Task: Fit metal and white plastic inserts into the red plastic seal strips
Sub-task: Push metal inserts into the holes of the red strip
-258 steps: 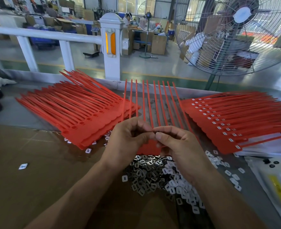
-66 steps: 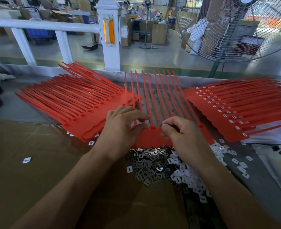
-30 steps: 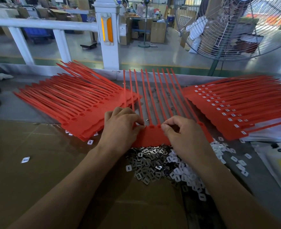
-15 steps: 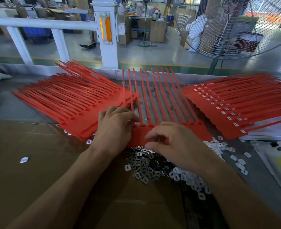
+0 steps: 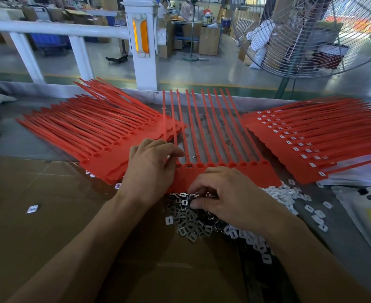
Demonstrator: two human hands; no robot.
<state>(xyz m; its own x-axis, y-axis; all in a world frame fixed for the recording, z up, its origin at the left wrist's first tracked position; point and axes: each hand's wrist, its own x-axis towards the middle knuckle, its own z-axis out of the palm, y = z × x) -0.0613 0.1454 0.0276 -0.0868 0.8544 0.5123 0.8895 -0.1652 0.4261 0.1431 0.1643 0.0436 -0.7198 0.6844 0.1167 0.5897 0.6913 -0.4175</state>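
Observation:
A red comb of seal strips (image 5: 234, 171) lies flat in front of me, its tails pointing away. My left hand (image 5: 149, 169) rests on its left end, fingers bent over the first square sockets. My right hand (image 5: 226, 195) is down on the pile of metal inserts (image 5: 188, 221), its fingertips pinching at a small square piece there. White plastic inserts (image 5: 280, 193) lie heaped to the right of the metal ones, partly under my right wrist.
A stack of red strips with open sockets (image 5: 97, 136) fans out on the left; a stack with white inserts fitted (image 5: 315, 145) lies on the right. Brown cardboard (image 5: 49, 215) covers the near table. A stray white insert (image 5: 32, 209) lies on it. A large fan (image 5: 311, 36) stands behind.
My right hand left the socket row of the strip and dropped toward me onto the metal insert pile. My left hand stayed on the strip's left end.

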